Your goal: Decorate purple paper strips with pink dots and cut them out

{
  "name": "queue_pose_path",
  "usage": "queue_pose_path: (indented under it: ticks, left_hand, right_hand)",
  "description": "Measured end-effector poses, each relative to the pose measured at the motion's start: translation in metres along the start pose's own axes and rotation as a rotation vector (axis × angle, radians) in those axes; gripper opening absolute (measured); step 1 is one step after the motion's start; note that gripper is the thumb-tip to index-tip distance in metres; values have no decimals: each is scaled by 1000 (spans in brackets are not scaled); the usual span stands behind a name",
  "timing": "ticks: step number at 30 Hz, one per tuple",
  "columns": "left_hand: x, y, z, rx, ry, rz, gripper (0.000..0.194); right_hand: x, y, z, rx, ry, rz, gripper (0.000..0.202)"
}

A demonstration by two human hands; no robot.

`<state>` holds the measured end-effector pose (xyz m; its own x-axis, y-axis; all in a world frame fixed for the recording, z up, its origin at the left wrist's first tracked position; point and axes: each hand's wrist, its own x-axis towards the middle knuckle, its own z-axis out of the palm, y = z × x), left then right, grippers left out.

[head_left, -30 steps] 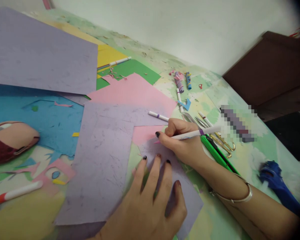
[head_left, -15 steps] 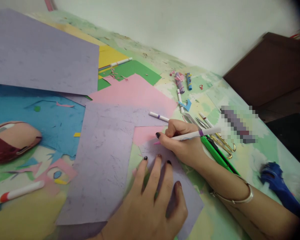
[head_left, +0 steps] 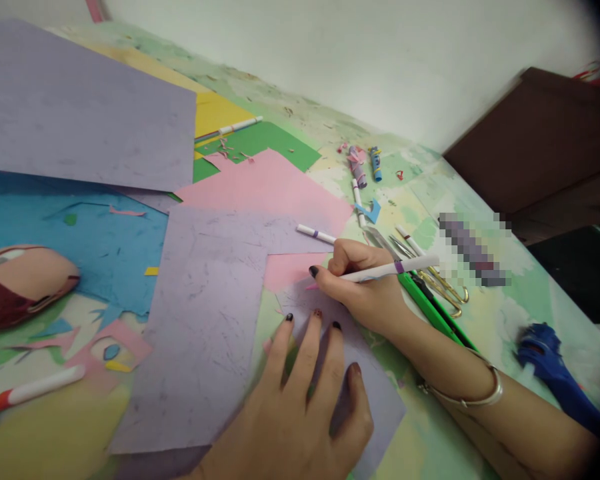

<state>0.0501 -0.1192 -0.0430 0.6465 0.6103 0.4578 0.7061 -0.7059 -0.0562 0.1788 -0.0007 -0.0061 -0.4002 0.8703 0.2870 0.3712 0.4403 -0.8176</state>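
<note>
A white marker [head_left: 375,271] with a purple band is pinched in my right hand [head_left: 367,283]. Its coloured tip points down at a small purple paper piece [head_left: 387,400]; whether the tip touches the paper is hard to make out. My left hand [head_left: 300,393] lies with fingers spread over that same piece, pressing it flat. Left of my hands is a larger purple sheet [head_left: 200,333] with a corner cut away. Pink paper [head_left: 267,183] shows from under it. The cap end of another white marker [head_left: 313,233] sticks out just past my right hand.
Scissors [head_left: 443,287] and a green cutter [head_left: 427,310] lie beside my right forearm, with a blue glue gun [head_left: 545,353] farther right. At left are a computer mouse [head_left: 25,283], a red-banded marker [head_left: 30,390] and paper scraps. Small paper rolls [head_left: 357,167] lie farther back.
The view has shifted very slightly. Both hands, the marker and the papers keep almost the same positions.
</note>
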Motion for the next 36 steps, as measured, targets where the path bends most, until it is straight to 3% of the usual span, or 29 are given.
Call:
queue_pose_path:
  ticks: [18,30,36]
  left_hand:
    - [-2,1,0,-2,6,-1,40]
    - [-2,1,0,15,49,-12,37]
    - [-1,1,2,29,49,-5,35]
  right_hand:
    - [0,-1,0,28,-1,-12,33]
    - [0,-3,-1,202,-58,159,27]
    - [0,-1,-2,47,37,36,36]
